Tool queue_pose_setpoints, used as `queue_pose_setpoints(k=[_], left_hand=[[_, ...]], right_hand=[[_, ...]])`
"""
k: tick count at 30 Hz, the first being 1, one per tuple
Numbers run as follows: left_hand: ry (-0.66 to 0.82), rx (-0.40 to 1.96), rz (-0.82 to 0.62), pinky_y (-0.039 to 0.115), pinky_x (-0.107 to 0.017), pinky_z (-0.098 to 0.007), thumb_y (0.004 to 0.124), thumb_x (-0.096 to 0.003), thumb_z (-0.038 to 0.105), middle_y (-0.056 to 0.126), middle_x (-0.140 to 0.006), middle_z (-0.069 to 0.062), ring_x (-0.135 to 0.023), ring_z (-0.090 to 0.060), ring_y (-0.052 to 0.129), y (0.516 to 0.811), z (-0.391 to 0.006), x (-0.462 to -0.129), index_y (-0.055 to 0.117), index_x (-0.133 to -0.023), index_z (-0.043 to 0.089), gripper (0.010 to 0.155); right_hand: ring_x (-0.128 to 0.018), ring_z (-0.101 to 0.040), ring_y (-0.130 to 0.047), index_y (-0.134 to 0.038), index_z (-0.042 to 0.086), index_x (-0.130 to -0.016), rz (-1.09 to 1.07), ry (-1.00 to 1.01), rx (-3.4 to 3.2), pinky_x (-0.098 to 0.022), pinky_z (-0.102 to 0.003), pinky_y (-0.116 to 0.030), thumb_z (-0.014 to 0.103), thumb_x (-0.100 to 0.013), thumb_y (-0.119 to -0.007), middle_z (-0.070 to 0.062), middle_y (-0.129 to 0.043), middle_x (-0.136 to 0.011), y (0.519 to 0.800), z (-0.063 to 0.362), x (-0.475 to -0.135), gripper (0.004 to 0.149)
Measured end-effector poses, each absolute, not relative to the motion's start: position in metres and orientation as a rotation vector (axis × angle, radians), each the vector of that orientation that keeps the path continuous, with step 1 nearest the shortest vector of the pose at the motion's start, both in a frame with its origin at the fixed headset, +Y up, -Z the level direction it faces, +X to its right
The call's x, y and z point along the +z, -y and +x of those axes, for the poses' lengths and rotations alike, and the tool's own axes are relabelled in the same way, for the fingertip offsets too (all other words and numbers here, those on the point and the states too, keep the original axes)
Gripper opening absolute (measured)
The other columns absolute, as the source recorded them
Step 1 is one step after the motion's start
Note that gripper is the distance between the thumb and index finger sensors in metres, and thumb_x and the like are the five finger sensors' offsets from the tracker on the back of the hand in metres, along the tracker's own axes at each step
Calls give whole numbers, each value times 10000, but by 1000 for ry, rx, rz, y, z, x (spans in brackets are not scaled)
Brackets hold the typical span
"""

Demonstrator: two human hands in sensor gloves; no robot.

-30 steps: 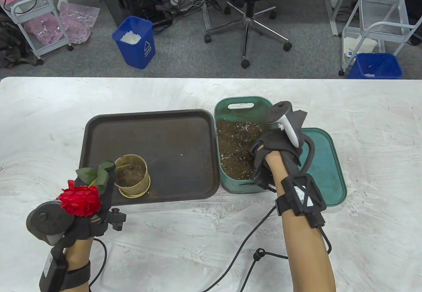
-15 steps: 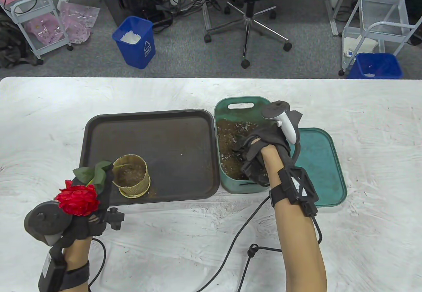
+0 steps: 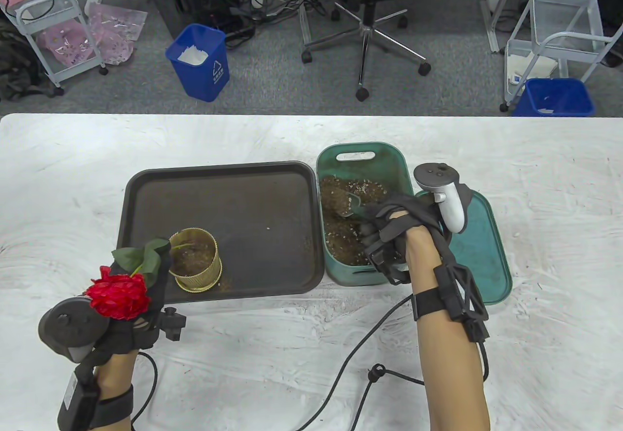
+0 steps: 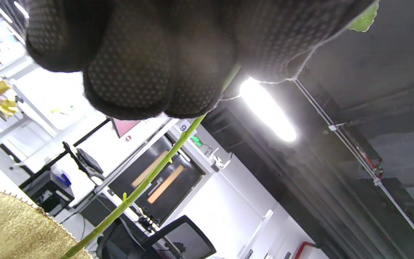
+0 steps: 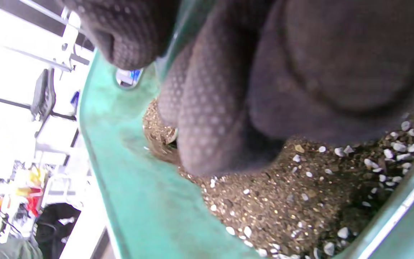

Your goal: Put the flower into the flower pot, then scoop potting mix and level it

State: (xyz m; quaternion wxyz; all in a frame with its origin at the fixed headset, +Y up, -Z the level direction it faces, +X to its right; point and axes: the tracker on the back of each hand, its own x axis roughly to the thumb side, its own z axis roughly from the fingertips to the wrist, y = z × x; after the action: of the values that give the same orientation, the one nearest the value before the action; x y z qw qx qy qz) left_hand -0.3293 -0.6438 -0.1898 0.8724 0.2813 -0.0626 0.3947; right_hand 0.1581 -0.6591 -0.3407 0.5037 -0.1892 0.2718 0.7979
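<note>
1. On my table view I see my left hand (image 3: 129, 326) at the lower left of the frame, its fingers curled round the stem of the red flower (image 3: 118, 296); the bloom sits over the back of the hand and the green leaves (image 3: 141, 255) lie just above it.
2. My left wrist view confirms the grip: gloved fingers (image 4: 131, 64) close round the green stem (image 4: 146, 180), which runs down to the lower left, to the rim of the gold flower pot (image 4: 16, 226).
3. The flower pot (image 3: 194, 259) stands upright in the lower left corner of the dark tray (image 3: 243, 192), left of frame centre. The stem end reaches into its mouth while the bloom stays outside, lower left of it.
4. Right of the tray, touching its edge, is the green bin (image 3: 362, 151) holding potting mix (image 3: 340, 243).
5. My right hand (image 3: 396, 229) is over the bin's lower right part, fingers wrapped round the handle of a small green scoop (image 3: 351, 206) whose blade is in the mix.
6. On the right wrist view, curled fingers (image 5: 210, 108) hang just over the speckled mix (image 5: 300, 201), with the bin wall (image 5: 138, 201) at lower left.
7. A green lid (image 3: 479, 251) lies flat just right of the bin, partly under my right wrist.
</note>
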Motion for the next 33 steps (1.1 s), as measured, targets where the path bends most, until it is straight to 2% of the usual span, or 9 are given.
queue_pose_setpoints(k=[9,14,18,25,33], left_hand=[[150,832,578,868,-445,-442,838,-412,442,998,-679,-6,-452,-284,1055,645,-326,-190,901,-801,248,440],[158,827,576,869,-444,-442,839,-411,442,998,-679,-7,-451,-285,1055,645,-324,-190,903,-800,247,439],[160,827,575,869,-444,-441,839,-412,442,997,-679,-8,-451,-284,1056,645,-323,-190,903,-799,248,438],[158,789,564,871,-443,-439,838,-409,444,1000,-677,-5,-449,-281,1057,648,-321,-192,907,-795,250,437],[155,805,560,870,-443,-442,837,-410,440,1000,-677,-9,-450,-283,1057,649,-321,-192,906,-795,248,436]], right_hand=[[-214,-263,-1105,-741,-4,-841,-415,-433,1785,-78,-371,-979,318,-405,-757,-131,-1017,-527,652,173,-307,543],[-197,-260,-1111,-745,-22,-833,-403,-379,1705,-61,-365,-984,322,-409,-771,-138,-1025,-515,659,173,-282,546],[-199,-262,-1112,-742,-30,-833,-356,-357,1664,-60,-367,-985,323,-412,-778,-145,-1025,-514,653,163,-265,551],[-219,-264,-1116,-726,-29,-846,-191,-399,1639,-78,-366,-992,327,-416,-779,-147,-1019,-534,636,115,-246,561],[-237,-273,-1117,-713,-32,-854,-35,-500,1602,-92,-374,-996,322,-415,-780,-154,-1013,-550,641,29,-233,568]])
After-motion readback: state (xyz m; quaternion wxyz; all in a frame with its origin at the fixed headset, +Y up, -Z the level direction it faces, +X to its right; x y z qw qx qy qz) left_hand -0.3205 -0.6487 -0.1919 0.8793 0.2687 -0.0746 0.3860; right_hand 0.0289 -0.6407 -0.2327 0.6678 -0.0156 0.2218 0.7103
